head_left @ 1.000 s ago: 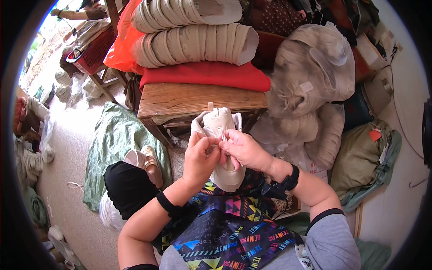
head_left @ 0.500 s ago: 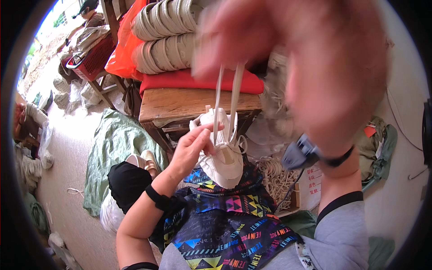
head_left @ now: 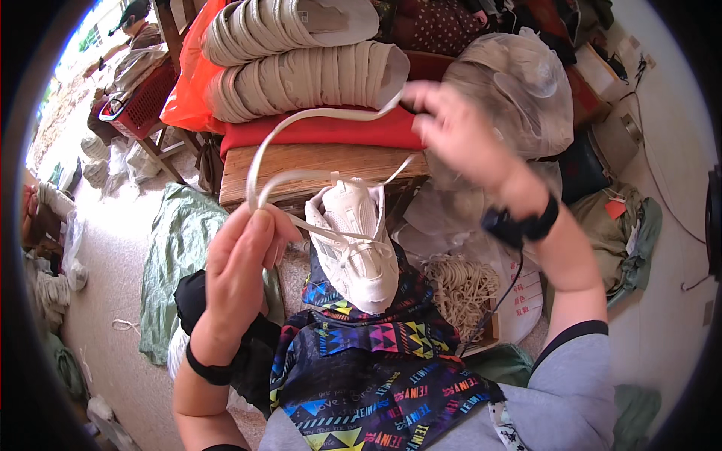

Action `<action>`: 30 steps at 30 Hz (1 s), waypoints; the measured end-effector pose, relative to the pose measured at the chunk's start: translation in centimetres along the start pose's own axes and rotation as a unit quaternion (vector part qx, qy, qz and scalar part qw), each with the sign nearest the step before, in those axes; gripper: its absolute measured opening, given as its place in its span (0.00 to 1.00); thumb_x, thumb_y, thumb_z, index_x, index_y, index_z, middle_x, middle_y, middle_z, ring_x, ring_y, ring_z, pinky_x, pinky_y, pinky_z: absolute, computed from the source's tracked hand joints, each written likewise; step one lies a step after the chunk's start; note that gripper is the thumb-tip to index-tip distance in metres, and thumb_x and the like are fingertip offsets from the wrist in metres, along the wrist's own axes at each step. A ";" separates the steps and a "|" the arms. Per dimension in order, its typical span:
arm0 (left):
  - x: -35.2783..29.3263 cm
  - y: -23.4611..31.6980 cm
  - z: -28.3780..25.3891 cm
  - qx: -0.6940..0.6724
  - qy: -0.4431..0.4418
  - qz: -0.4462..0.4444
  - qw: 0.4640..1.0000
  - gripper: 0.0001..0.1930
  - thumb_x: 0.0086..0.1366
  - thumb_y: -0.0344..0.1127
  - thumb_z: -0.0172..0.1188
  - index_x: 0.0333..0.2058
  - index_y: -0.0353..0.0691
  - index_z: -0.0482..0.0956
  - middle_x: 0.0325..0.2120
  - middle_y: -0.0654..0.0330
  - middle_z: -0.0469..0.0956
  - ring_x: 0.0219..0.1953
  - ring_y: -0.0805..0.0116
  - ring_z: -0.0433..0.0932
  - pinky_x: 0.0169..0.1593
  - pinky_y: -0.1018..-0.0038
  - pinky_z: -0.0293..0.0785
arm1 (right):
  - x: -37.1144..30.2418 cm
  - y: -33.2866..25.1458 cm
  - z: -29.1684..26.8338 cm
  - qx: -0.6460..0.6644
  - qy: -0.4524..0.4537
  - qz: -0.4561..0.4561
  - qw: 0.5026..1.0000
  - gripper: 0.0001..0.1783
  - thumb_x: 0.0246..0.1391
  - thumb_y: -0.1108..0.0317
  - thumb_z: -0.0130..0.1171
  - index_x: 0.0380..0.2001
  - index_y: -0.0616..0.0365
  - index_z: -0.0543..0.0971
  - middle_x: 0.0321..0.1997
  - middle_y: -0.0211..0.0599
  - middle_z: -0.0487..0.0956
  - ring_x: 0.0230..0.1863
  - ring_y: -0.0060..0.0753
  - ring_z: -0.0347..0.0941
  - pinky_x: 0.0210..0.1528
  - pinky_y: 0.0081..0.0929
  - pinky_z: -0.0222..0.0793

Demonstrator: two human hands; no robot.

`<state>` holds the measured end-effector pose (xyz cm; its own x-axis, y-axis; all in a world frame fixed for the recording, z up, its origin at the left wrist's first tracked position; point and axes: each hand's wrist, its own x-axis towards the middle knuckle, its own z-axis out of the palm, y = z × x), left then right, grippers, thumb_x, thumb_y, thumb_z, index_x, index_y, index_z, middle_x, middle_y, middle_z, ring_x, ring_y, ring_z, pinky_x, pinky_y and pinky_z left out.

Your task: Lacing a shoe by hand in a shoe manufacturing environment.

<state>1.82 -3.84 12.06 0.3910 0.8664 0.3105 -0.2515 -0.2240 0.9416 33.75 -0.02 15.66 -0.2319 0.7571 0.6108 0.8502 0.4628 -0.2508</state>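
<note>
A cream sneaker (head_left: 370,276) rests in my lap on a colourful patterned apron (head_left: 391,342), toe toward me. Its cream shoelace (head_left: 322,113) is threaded through the lower eyelets, with long ends running loose. Left of the shoe, my left hand (head_left: 242,259) pinches the lace between thumb and fingers. From there the lace arcs up and over to my right hand (head_left: 470,143), raised beyond the shoe to the right. Its fingers are slightly blurred but appear closed on the lace's tip. Another lace end sticks out at the shoe's upper right.
Ahead stands a wooden bench (head_left: 259,174) with a red cloth (head_left: 301,135) and stacked cream shoe pieces (head_left: 316,79). A box of laces (head_left: 462,293) sits at my right, near a plastic bag (head_left: 519,94). Green sheeting (head_left: 180,255) covers floor at left; a person (head_left: 143,34) sits far left.
My right hand has moved away from close to the camera, lower and farther out. My left hand has shifted left off the shoe, taking the lace; the taut strands now hang in a loop.
</note>
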 end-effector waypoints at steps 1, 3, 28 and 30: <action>-0.3 -1.6 -0.3 0.046 0.029 -0.027 0.998 0.17 0.74 0.39 0.43 0.33 0.35 0.76 0.20 0.71 0.63 0.22 0.83 0.58 0.27 0.81 0.54 | -2.0 -0.7 1.0 0.062 -0.109 0.037 0.991 0.16 0.52 0.68 0.57 0.45 0.57 0.74 0.36 0.48 0.76 0.38 0.50 0.75 0.42 0.38 0.72; -1.6 -5.6 -1.0 0.092 0.061 -0.093 0.989 0.15 0.74 0.39 0.46 0.33 0.37 0.77 0.21 0.73 0.63 0.23 0.85 0.58 0.27 0.83 0.53 | -5.9 -2.1 2.7 0.150 -0.276 0.085 0.946 0.13 0.49 0.68 0.58 0.40 0.57 0.74 0.39 0.46 0.76 0.40 0.49 0.75 0.43 0.38 0.72; -3.4 -9.3 0.3 0.037 0.026 -0.270 0.962 0.15 0.71 0.42 0.54 0.31 0.36 0.77 0.19 0.74 0.65 0.24 0.85 0.60 0.28 0.84 0.59 | -15.6 -4.5 7.7 0.195 -0.055 0.078 0.976 0.17 0.49 0.71 0.64 0.42 0.57 0.71 0.29 0.34 0.76 0.24 0.35 0.73 0.26 0.33 0.69; -2.2 -7.5 0.5 0.018 0.021 -0.289 0.957 0.21 0.74 0.47 0.43 0.27 0.39 0.73 0.16 0.69 0.63 0.19 0.81 0.59 0.25 0.82 0.56 | -15.7 -5.0 7.1 0.176 -0.046 0.046 0.982 0.19 0.48 0.69 0.66 0.43 0.57 0.72 0.32 0.34 0.75 0.28 0.34 0.72 0.29 0.32 0.69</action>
<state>3.31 -4.29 4.43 0.4189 0.8673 -0.2690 0.0276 0.2840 0.9584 29.81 -10.90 1.96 -0.2175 0.8344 0.5064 0.6579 0.5086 -0.5554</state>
